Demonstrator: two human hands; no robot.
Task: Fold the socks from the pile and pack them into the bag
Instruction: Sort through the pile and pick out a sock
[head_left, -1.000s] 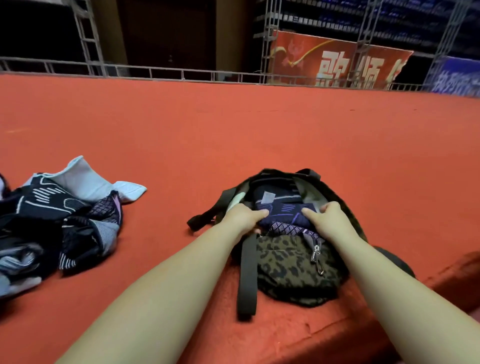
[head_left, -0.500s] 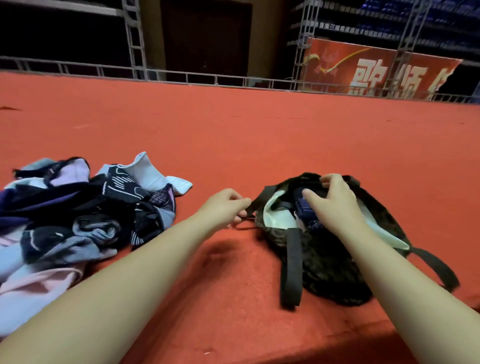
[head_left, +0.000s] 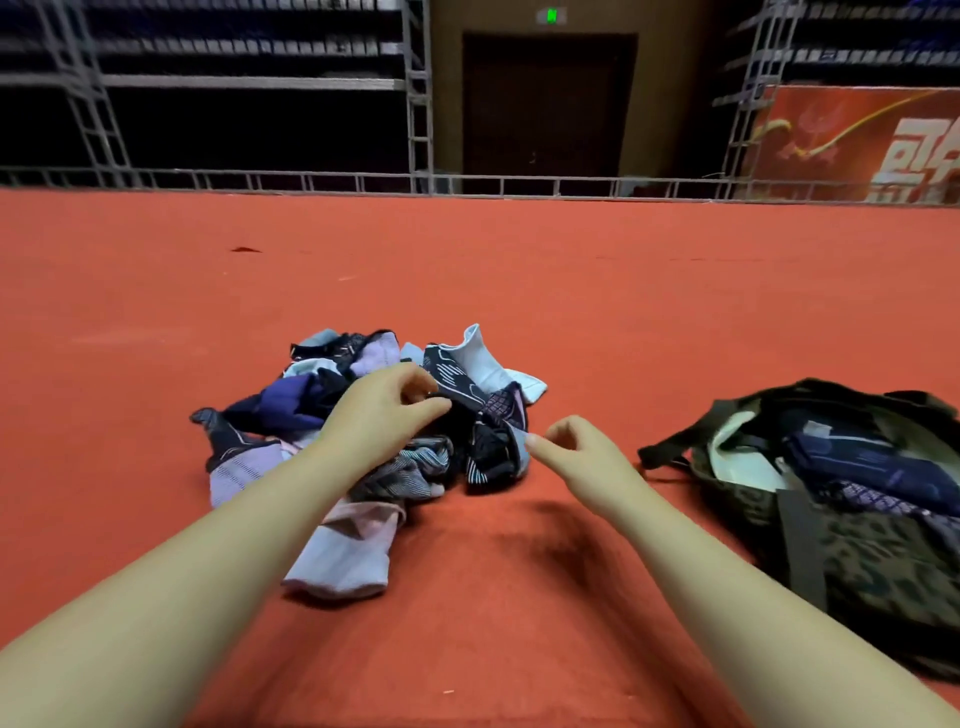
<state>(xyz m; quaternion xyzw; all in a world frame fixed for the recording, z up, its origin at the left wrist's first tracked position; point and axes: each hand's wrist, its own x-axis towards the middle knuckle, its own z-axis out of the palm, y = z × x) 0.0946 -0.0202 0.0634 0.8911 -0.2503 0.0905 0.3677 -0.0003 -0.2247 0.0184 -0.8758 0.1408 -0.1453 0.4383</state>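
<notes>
Two hands are held empty at the sock pile (head_left: 374, 447): left hand (head_left: 384, 415) loosely curled above its middle, right hand (head_left: 576, 447) loosely curled at its right edge. Bag (head_left: 852, 525) is set farther right.

Sock pile (head_left: 374, 447) beneath and beyond the left hand's fingers (head_left: 415, 389), just left of the right hand's fingers (head_left: 545, 441); bag (head_left: 841, 499) well right, folded socks (head_left: 862, 467) inside.

We record two bare forearms entering from the lower edge of the view, left and right. No sleeves reach the visible part of either arm. The left hand (head_left: 382, 415) and the right hand (head_left: 582, 457) are ungloved. We find no rings, watch or bands on wrists or fingers (head_left: 540, 442).
</notes>
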